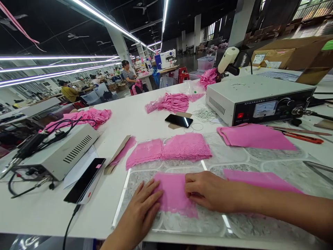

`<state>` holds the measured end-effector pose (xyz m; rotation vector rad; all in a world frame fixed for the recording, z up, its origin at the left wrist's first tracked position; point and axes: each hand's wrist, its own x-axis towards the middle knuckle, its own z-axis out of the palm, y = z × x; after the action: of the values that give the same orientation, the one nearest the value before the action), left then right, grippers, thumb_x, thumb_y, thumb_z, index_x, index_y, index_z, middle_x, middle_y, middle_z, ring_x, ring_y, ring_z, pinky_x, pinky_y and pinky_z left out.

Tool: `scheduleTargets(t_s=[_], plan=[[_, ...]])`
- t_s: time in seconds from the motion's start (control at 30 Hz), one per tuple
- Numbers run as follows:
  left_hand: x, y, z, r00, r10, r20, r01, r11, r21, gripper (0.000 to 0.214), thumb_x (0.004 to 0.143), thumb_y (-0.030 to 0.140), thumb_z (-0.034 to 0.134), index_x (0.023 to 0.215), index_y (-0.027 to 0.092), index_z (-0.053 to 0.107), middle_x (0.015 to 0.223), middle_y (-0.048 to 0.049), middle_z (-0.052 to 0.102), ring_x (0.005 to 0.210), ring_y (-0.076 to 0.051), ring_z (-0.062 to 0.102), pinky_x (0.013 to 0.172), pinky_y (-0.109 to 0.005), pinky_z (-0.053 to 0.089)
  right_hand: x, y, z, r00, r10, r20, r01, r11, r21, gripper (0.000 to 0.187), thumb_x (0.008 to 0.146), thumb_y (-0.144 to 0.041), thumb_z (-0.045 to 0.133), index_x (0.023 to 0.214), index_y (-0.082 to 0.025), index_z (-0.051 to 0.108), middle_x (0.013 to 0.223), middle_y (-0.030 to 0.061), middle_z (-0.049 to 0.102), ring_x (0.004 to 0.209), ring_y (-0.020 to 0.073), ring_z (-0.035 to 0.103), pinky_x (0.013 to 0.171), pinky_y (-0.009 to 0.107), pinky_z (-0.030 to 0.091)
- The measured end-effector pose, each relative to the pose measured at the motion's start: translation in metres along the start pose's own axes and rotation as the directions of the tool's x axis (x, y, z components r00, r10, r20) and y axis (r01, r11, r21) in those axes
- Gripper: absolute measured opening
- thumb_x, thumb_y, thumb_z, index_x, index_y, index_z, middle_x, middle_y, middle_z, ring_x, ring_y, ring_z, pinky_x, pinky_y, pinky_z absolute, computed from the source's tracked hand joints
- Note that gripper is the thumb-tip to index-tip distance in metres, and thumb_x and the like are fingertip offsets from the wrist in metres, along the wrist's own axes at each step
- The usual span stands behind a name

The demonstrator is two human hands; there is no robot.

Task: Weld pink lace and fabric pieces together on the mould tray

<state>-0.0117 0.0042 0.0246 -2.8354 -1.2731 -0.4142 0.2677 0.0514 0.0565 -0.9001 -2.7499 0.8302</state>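
A pink fabric piece [173, 191] with a lace-like lower edge lies on a clear, marble-patterned mat [192, 225] in front of me. My left hand [143, 205] rests flat on its left edge, fingers stretched out. At the right edge, the curled fingers of my right hand [205, 189] grip the same fabric; the fingertips are partly hidden. Just beyond lie two stacks, a smaller pink stack [145, 152] and a thicker pink lace stack [186, 147]. More pink fabric [260, 178] shows behind my right forearm, and a folded pink pile [255, 135] sits further back.
A grey control box [260, 97] stands at the back right, another box [65, 149] at the left. Phones [179, 120] [85, 180], an orange cutter [303, 137], scissors [318, 170] and pink straps [174, 102] lie around. A co-worker [130, 76] sits beyond the table.
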Motion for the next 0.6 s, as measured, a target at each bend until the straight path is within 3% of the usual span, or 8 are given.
scheduleTargets(t_s=[0.1,0.27,0.37,0.4,0.47,0.6], plan=[[-0.003,-0.002,-0.001,0.999,0.035,0.018,-0.036,0.998,0.046,0.037,0.096,0.023,0.048,0.132,0.024,0.056,0.14,-0.0081,0.054,0.131,-0.024,0.05,0.109,-0.048,0.038,-0.003,0.001,0.001,1.0,0.004,-0.021,-0.004,1.0,0.006,0.014,0.086,-0.008,0.054,0.08,-0.015,0.064,0.085,0.0041,0.062,0.072,0.0156,0.058,0.065,0.026,0.041],[-0.008,-0.017,-0.002,0.991,0.134,-0.018,-0.131,0.986,0.107,0.037,0.095,0.027,0.052,0.131,0.027,0.057,0.14,-0.0054,0.054,0.13,-0.021,0.05,0.115,-0.041,0.03,-0.026,-0.005,-0.011,0.999,0.019,-0.027,-0.019,1.0,0.005,0.012,0.086,-0.011,0.056,0.079,-0.017,0.065,0.084,0.0031,0.063,0.071,0.0148,0.058,0.064,0.025,0.04],[0.007,-0.023,0.003,0.96,0.268,-0.078,-0.261,0.961,0.089,0.036,0.095,0.028,0.051,0.131,0.027,0.058,0.135,-0.0046,0.059,0.125,-0.018,0.056,0.118,-0.034,0.025,-0.06,-0.001,-0.02,0.977,0.146,-0.155,-0.139,0.989,0.053,0.018,0.089,-0.014,0.05,0.078,-0.018,0.062,0.08,0.0018,0.061,0.069,0.0133,0.056,0.063,0.024,0.04],[0.017,-0.021,0.004,0.947,0.31,-0.084,-0.305,0.95,0.072,0.037,0.096,0.027,0.049,0.132,0.026,0.057,0.133,-0.0047,0.06,0.123,-0.017,0.058,0.117,-0.033,0.026,-0.076,0.004,-0.02,0.946,0.221,-0.236,-0.202,0.974,0.1,0.02,0.091,-0.017,0.048,0.076,-0.019,0.06,0.077,0.0014,0.06,0.067,0.0134,0.055,0.063,0.024,0.04],[0.043,-0.009,0.006,0.927,0.366,-0.082,-0.366,0.931,0.014,0.038,0.097,0.024,0.045,0.134,0.025,0.055,0.132,-0.0053,0.061,0.122,-0.017,0.058,0.116,-0.034,0.029,-0.111,0.016,-0.016,0.832,0.377,-0.407,-0.319,0.925,0.205,0.028,0.095,-0.028,0.044,0.071,-0.02,0.057,0.069,0.0008,0.057,0.063,0.0147,0.053,0.061,0.026,0.041],[0.109,0.031,0.014,0.874,0.485,-0.041,-0.485,0.862,-0.149,0.037,0.097,0.018,0.044,0.132,0.026,0.055,0.133,-0.0056,0.06,0.126,-0.02,0.054,0.111,-0.039,0.039,-0.178,0.039,0.009,0.506,0.611,-0.609,-0.511,0.781,0.359,0.027,0.094,-0.041,0.047,0.086,-0.022,0.065,0.084,0.0053,0.066,0.076,0.0209,0.061,0.065,0.031,0.047]])
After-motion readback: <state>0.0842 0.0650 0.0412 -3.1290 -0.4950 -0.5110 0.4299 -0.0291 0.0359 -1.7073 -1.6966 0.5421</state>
